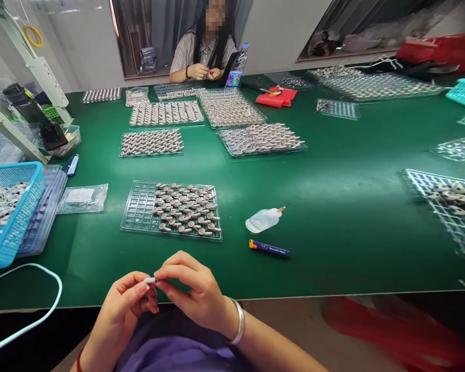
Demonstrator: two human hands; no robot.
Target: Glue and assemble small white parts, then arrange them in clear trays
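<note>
Between the fingertips of my left hand [126, 299] is a small white plastic part [150, 280], held just above the table's near edge. The thumb and fingers of my right hand [194, 289] pinch the part's other end, where a tiny dark spot shows. Beyond my hands lies a clear plastic tray [139, 209], its right side filled with rows of small white parts with round heads and short stems. To the right rest a squeeze bottle [262, 220] with a thin nozzle, lying on its side, and a dark blue lighter-like stick [269, 248] with an orange end.
A blue basket [34, 181] of white pieces stands on stacked trays at the left, near a clear bag [83, 199] and a white cable [60, 287]. Filled trays [151, 143] spread farther back. Across the green table [333, 217] a person [205, 57] works beside a bottle [237, 67].
</note>
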